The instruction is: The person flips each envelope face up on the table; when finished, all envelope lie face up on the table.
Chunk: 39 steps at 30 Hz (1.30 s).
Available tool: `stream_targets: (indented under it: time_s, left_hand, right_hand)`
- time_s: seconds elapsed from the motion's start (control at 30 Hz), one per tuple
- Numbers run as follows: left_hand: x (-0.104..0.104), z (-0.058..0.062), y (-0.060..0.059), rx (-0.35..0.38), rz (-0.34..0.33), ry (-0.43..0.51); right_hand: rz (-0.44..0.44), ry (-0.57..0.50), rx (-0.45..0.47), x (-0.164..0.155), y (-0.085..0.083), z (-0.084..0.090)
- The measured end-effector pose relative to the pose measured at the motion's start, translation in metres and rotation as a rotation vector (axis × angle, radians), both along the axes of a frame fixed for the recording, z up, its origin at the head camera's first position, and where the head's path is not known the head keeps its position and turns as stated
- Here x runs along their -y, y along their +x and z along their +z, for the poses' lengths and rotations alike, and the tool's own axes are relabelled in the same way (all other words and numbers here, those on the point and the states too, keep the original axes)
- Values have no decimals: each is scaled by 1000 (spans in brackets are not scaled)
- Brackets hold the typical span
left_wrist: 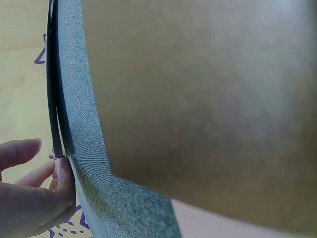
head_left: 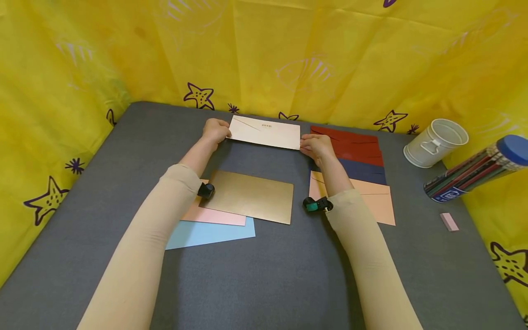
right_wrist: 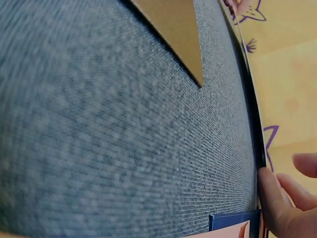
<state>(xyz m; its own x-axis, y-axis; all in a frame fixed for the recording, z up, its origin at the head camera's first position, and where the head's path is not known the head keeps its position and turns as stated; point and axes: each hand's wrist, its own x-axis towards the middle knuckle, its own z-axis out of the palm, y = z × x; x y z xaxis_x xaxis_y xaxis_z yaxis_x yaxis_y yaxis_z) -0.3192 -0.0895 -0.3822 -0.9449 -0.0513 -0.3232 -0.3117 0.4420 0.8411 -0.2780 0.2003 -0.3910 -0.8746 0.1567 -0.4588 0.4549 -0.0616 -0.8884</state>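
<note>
White envelope [head_left: 266,135], ends pinched by left hand [head_left: 216,131] and right hand [head_left: 319,147], small print [head_left: 266,125] — head view only

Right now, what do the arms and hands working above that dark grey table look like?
They are a person's. A plain beige fabric left sleeve and a matching right sleeve leave the left hand and right hand bare, without gloves. A small black left camera and a black right camera with a green patch sit near the sleeve ends. No cables show.
</note>
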Motion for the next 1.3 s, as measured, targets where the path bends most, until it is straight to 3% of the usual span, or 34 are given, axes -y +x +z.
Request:
stream_targets:
  time_s: [0.5, 0.67, 0.83, 0.93, 1.13, 1.3]
  left_hand:
    - [7, 0, 1, 16, -65, -47]
    - [11, 2, 2, 14, -144, -59]
    - [16, 9, 5, -20, -297, -97]
    - [19, 13, 10, -60, -438, -135]
    - [24, 18, 25, -93, -772, -194]
    - [23, 17, 39, -57, -937, -197]
  right_hand:
    - [25, -17, 1, 3, 2, 4]
    - [58, 2, -12, 3, 3, 5]
    - [130, 67, -64, 3, 8, 10]
    - [219, 125, -96, 1, 13, 14]
    - [490, 266, -129, -4, 26, 19]
    - [720, 396, -157, -7, 39, 22]
